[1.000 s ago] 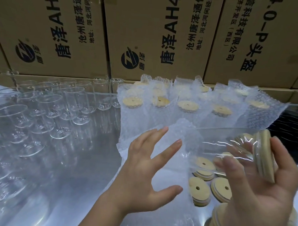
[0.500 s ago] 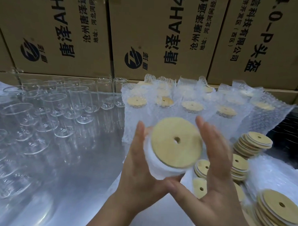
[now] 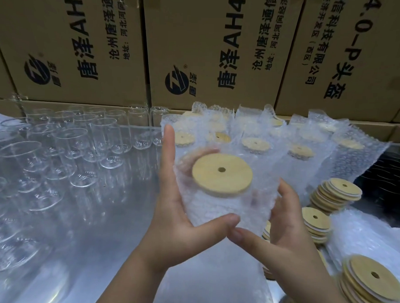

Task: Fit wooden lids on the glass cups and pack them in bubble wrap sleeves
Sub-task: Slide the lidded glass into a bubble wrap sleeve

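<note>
A glass cup with a round wooden lid (image 3: 222, 174) sits inside a bubble wrap sleeve (image 3: 217, 208), held up tilted above the table. My left hand (image 3: 174, 218) grips the sleeve's left side, thumb underneath and fingers curled behind it. On the sleeve's right side is my right hand (image 3: 289, 229), its thumb meeting the left thumb below. The glass itself is mostly hidden by the wrap.
Several empty glass cups (image 3: 67, 146) stand on the shiny metal table (image 3: 100, 238) at left. Behind my hands runs a row of wrapped, lidded cups (image 3: 256, 144). Stacks of wooden lids (image 3: 336, 194) and loose bubble wrap (image 3: 361, 236) lie at right. Cardboard boxes (image 3: 220, 50) wall the back.
The lidded cup was brought upright between both hands. The bubble wrap sleeve has since come up around it, past the lid. Both hands shifted to the sleeve's sides.
</note>
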